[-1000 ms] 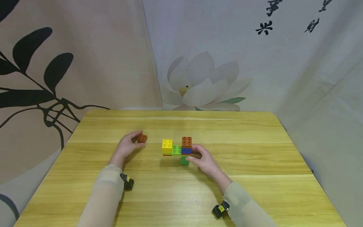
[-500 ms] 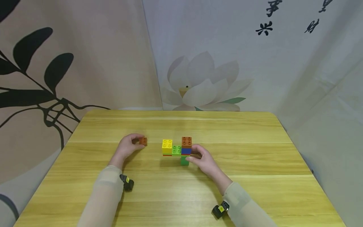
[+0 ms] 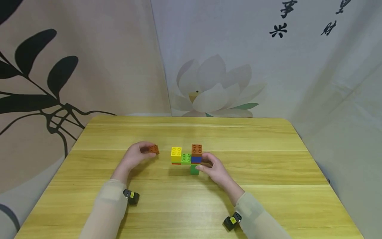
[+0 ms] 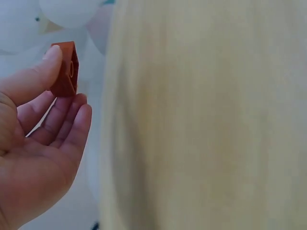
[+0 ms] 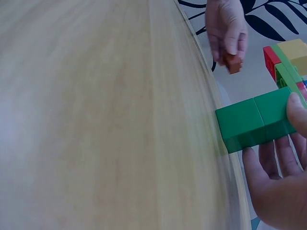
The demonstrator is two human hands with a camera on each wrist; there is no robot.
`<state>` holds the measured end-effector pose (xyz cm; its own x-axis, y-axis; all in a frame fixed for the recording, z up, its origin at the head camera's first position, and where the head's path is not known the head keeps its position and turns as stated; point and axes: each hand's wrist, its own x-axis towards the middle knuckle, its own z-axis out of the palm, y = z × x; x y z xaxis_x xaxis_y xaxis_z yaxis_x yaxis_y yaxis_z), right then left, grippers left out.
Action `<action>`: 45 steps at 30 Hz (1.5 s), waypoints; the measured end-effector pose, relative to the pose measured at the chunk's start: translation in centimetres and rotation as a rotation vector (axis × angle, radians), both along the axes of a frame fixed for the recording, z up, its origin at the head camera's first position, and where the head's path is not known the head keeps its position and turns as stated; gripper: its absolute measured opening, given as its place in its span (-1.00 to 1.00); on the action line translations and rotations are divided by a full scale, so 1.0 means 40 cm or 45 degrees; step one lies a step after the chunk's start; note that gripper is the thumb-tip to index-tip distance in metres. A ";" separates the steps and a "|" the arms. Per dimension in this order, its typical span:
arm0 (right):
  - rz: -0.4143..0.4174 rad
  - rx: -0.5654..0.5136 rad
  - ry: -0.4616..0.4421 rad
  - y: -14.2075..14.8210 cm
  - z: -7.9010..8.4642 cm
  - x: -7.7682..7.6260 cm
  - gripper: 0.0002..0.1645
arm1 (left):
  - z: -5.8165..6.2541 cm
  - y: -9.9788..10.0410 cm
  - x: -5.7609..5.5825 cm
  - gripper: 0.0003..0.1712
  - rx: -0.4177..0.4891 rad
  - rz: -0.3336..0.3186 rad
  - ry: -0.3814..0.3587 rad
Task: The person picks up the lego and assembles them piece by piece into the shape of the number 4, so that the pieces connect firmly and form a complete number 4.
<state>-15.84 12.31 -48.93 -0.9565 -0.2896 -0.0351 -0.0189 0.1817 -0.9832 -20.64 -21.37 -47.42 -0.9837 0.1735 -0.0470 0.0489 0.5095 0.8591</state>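
Observation:
My left hand (image 3: 134, 158) pinches a small brown toy brick (image 3: 154, 149) between thumb and fingers, above the table. In the left wrist view the hollow underside of this brick (image 4: 67, 72) faces right. A short gap to the right, my right hand (image 3: 215, 170) grips a built block assembly by its green lower part (image 3: 194, 170). On that assembly a studded brown brick (image 3: 196, 150) tops a blue brick (image 3: 196, 159). A light green brick (image 3: 186, 158) links across to a yellow brick (image 3: 176, 152) on the left. Two green bricks (image 5: 254, 117) form its column in the right wrist view.
A wood-grain table (image 3: 268, 142) lies under both hands. Behind it hangs a pale cloth backdrop (image 3: 134, 66) with a painted lotus, dark leaves and black characters. Small black cameras (image 3: 131, 197) are strapped at both wrists.
The left hand has shifted slightly right with the brown brick, which turned a little in its fingers and now sits closer to the assembly. The right hand and assembly look unmoved.

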 end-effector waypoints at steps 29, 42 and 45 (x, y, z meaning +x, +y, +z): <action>0.018 -0.093 -0.010 -0.003 0.000 0.001 -0.57 | 0.212 0.172 0.090 -0.57 0.086 -0.229 0.385; 0.007 -0.087 -0.030 -0.002 0.004 0.001 -0.56 | 0.201 0.196 0.105 -0.59 -0.011 -0.252 0.491; 0.008 -0.086 -0.029 -0.002 0.004 0.001 -0.56 | 0.199 0.196 0.106 -0.58 -0.006 -0.267 0.508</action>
